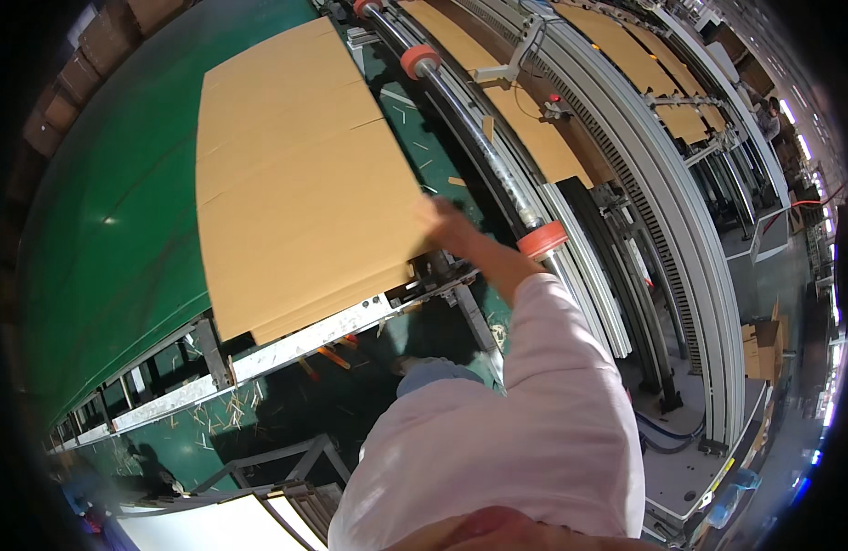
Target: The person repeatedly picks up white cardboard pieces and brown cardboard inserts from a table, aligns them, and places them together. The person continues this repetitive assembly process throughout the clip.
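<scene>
Flat brown cardboard sheets [300,174], creased across and slit at the right edge, lie on the green belt; several layered edges show at the near end. My right hand [435,225] is at the right edge of the cardboard, close to its near right corner. Motion smears its fingers, so I cannot make out whether they grip the sheets or only touch them. A pale sleeve [571,340] covers the upper part of my right arm. My left hand is out of view.
On the right runs a machine with a metal roller shaft [484,138], red rings [542,240] and long grey rails [658,174]. More cardboard [543,138] lies inside it. A white metal frame edge [295,354] borders the belt's near side. Cardboard scraps [236,404] litter the green floor.
</scene>
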